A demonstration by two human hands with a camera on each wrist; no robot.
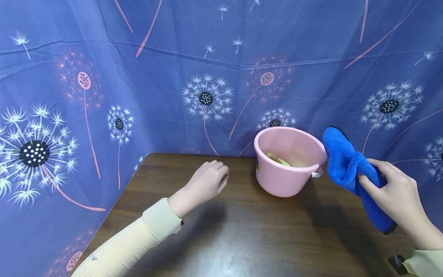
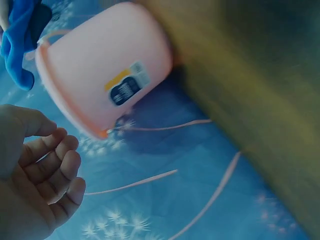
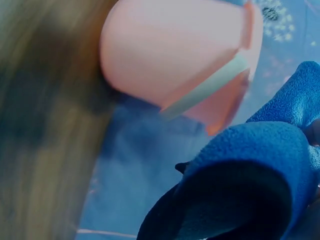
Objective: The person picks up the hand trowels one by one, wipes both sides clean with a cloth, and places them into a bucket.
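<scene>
My right hand (image 1: 398,188) grips a fuzzy blue cloth (image 1: 351,169) with black edging, thumb on the near side; the cloth is bunched and held up off the table. In the right wrist view the cloth (image 3: 265,145) droops in a fold with a dark inner side. Just left of it stands a pink bucket (image 1: 283,182), upright on the table. My left hand (image 1: 204,181) is over the table left of the bucket, holding nothing. Its fingers are loosely curled, as the left wrist view shows with the palm (image 2: 30,200) facing the camera.
Inside the bucket lie a tan stick-like piece (image 1: 273,157) and something light green (image 1: 284,163), mostly hidden by the rim. A white handle (image 3: 205,92) hangs at the bucket's side. Behind the brown wooden table (image 1: 242,231) hangs a blue dandelion-print curtain (image 1: 155,96).
</scene>
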